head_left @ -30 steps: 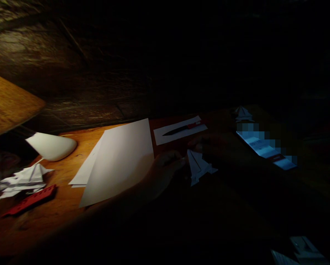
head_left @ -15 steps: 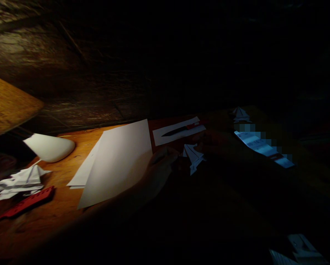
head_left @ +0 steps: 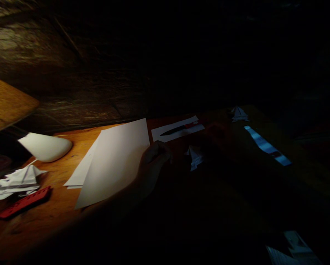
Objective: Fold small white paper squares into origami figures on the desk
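My left hand (head_left: 155,156) is over the right edge of the large white paper sheet (head_left: 117,158), its fingers loosely bent and slightly apart with nothing visible between them. Just right of its fingertips, and apart from them, is a small folded-paper figure (head_left: 194,158) with pointed corners. My right hand (head_left: 217,131) is a faint reddish shape beyond that figure; darkness hides its fingers and whether it touches the paper. Behind the hands a knife (head_left: 173,130) with a dark blade and red handle lies on a white paper strip (head_left: 158,137).
On the wooden table (head_left: 57,198) at left are a white lamp-like base (head_left: 47,147), folded papers (head_left: 21,180) and a red notched strip (head_left: 24,204). Another folded figure (head_left: 238,114) and a lit phone-like screen (head_left: 266,145) are at right. A dark wall (head_left: 98,92) rises behind.
My left hand has drawn back left, away from the folded-paper figure its fingertips were touching. The figure looks dimmer and partly shaded. The view has shifted slightly.
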Available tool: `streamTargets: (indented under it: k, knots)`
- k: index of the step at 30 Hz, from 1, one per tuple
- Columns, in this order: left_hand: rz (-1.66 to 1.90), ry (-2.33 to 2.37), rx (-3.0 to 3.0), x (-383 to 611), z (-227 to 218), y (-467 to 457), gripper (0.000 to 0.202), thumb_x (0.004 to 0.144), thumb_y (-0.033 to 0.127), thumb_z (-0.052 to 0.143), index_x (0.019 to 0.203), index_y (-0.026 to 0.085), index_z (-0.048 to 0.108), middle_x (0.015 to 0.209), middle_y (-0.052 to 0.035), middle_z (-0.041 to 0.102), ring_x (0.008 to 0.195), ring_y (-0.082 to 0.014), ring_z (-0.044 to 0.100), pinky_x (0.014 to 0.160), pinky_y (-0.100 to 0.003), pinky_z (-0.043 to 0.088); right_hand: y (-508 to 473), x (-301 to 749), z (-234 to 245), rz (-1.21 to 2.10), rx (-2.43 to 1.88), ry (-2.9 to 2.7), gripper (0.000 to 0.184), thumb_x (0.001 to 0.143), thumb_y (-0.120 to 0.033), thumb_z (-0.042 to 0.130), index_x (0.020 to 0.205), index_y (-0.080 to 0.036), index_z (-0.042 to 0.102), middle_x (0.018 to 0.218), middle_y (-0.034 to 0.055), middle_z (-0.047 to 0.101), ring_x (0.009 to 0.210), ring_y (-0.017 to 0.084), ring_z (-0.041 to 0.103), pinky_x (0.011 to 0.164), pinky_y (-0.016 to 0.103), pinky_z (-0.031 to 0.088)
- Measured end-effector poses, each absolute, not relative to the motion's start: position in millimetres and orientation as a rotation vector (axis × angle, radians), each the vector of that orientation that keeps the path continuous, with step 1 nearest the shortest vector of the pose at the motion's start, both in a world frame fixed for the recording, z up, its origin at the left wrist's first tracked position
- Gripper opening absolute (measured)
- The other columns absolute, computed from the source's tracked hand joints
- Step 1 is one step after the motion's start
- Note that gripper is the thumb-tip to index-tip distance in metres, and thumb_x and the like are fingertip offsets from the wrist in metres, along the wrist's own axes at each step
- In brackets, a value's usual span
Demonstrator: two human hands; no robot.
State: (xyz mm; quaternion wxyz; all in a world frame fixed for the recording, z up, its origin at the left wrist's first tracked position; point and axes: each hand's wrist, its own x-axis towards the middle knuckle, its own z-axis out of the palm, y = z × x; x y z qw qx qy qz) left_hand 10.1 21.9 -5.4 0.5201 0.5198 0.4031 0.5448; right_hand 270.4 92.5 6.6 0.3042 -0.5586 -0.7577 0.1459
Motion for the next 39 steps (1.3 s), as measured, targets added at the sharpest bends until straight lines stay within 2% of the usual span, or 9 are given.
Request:
streamTargets:
  k: [3,10,14,17,20,23,25,28,39]
  knots:
    - [1.317,1.008,1.35,6.5,-4.8,23.1,0.003,0.079,0.017,0.063,0.081,0.018,0.061,0.075,0.0014,0.06,0.071,-0.0134,0.055,0.066,-0.027,0.041,96.3,280.7,13.3,0.28,-1.53,-1.851,0.027,0.094,-0.04,0.055,0.093,-0.021,0.074,0.076,0.006,0.071,0.065,0.02,0.061,0.057,0.03,0.037]
    - [1.271,1.126,1.605,-1.0,-5.3,30.8,0.003,0.085,0.02,0.06,0.085,0.019,0.062,0.078,0.0004,0.06,0.074,-0.0147,0.057,0.067,-0.028,0.043,101.7,296.4,19.7,0.275,-1.593,-1.756,0.02,0.09,-0.031,0.057,0.085,-0.021,0.074,0.08,0.0083,0.071,0.067,0.021,0.059,0.06,0.033,0.038]
    - [1.137,1.186,1.941,-2.2,-4.8,30.1,0.014,0.087,0.015,0.056,0.097,0.019,0.066,0.097,-0.0033,0.067,0.096,-0.0197,0.062,0.084,-0.034,0.048,104.4,297.6,17.8,0.373,-1.596,-1.806,0.022,0.089,-0.032,0.056,0.083,-0.023,0.075,0.08,0.0074,0.072,0.071,0.022,0.063,0.061,0.032,0.041]
    - [0.974,1.243,2.13,-2.0,-7.8,28.6,0.025,0.086,0.011,0.055,0.106,0.021,0.067,0.109,-0.0049,0.07,0.107,-0.0234,0.063,0.094,-0.041,0.046,104.4,294.4,16.5,0.59,-1.616,-1.988,0.026,0.088,-0.037,0.058,0.08,-0.023,0.078,0.075,0.0058,0.074,0.067,0.021,0.064,0.058,0.031,0.041]
    - [0.922,1.244,2.14,-2.0,-10.9,28.4,0.019,0.087,0.01,0.054,0.099,0.02,0.064,0.108,-0.0045,0.071,0.104,-0.0226,0.063,0.091,-0.04,0.046,102.6,290.4,17.5,0.854,-1.532,-2.219,0.023,0.083,-0.04,0.065,0.083,-0.023,0.081,0.08,0.0044,0.077,0.07,0.02,0.067,0.061,0.03,0.043]
    - [0.925,1.2,2.105,-2.2,-11.1,29.5,0.01,0.086,0.011,0.055,0.085,0.019,0.06,0.094,-0.003,0.067,0.091,-0.0201,0.062,0.083,-0.036,0.046,99.9,286.7,19.4,1.033,-1.412,-2.356,0.025,0.08,-0.043,0.069,0.092,-0.025,0.082,0.085,0.0038,0.078,0.074,0.02,0.068,0.062,0.028,0.044]
    - [0.916,1.185,2.093,-2.3,-10.7,30.1,0.009,0.085,0.011,0.055,0.081,0.019,0.059,0.086,-0.0017,0.064,0.083,-0.0186,0.06,0.077,-0.033,0.045,97.5,283.7,20.2,1.04,-1.387,-2.376,0.026,0.08,-0.043,0.069,0.093,-0.025,0.083,0.083,0.004,0.078,0.072,0.019,0.067,0.061,0.028,0.043]
    - [0.918,1.191,2.091,-2.7,-12.3,30.1,0.008,0.085,0.012,0.056,0.081,0.019,0.059,0.083,-0.0012,0.062,0.079,-0.0175,0.058,0.072,-0.031,0.043,93.8,278.4,19.5,0.972,-1.439,-2.345,0.025,0.08,-0.041,0.071,0.09,-0.023,0.084,0.079,0.0045,0.076,0.07,0.018,0.064,0.061,0.027,0.04]
    - [0.924,1.143,2.121,-3.8,-13.5,31.1,0.009,0.086,0.012,0.057,0.083,0.019,0.06,0.086,-0.0015,0.061,0.082,-0.0174,0.058,0.074,-0.032,0.044,94.8,271.6,3.9,1.018,-1.433,-2.304,0.024,0.083,-0.043,0.07,0.088,-0.025,0.084,0.085,0.0051,0.079,0.076,0.02,0.069,0.064,0.028,0.044]
